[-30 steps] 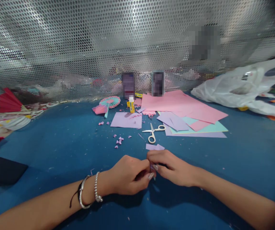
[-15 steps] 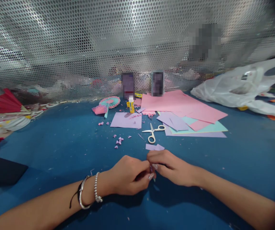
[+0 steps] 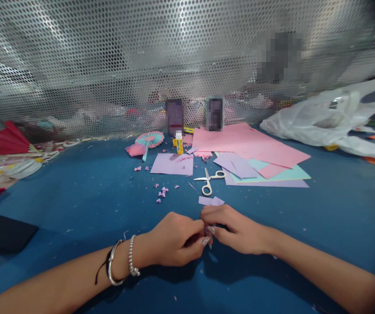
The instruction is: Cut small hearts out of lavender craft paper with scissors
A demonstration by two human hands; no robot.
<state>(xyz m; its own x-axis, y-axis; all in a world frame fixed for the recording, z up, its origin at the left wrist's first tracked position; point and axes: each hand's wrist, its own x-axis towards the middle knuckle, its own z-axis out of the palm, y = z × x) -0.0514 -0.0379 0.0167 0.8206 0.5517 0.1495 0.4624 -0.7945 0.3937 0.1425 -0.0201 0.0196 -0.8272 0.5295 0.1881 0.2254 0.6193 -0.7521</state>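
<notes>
My left hand (image 3: 174, 240) and my right hand (image 3: 236, 229) meet over the blue table (image 3: 76, 205), fingertips pinched together on a tiny lilac paper piece (image 3: 207, 232) that is mostly hidden between them. Bracelets circle my left wrist. Just beyond my right hand lies a small lilac paper strip (image 3: 211, 201). White scissors (image 3: 209, 180) rest farther out, and several small folded lilac bits (image 3: 163, 192) are scattered to their left.
A lilac sheet (image 3: 170, 165), a yellow glue stick (image 3: 179, 143), pink, lilac and teal sheets (image 3: 255, 152) and a paper fan rosette (image 3: 148, 141) lie at the back. A white plastic bag (image 3: 331, 117) sits right, red fans (image 3: 9, 139) left. Perforated metal screen (image 3: 141, 65) behind.
</notes>
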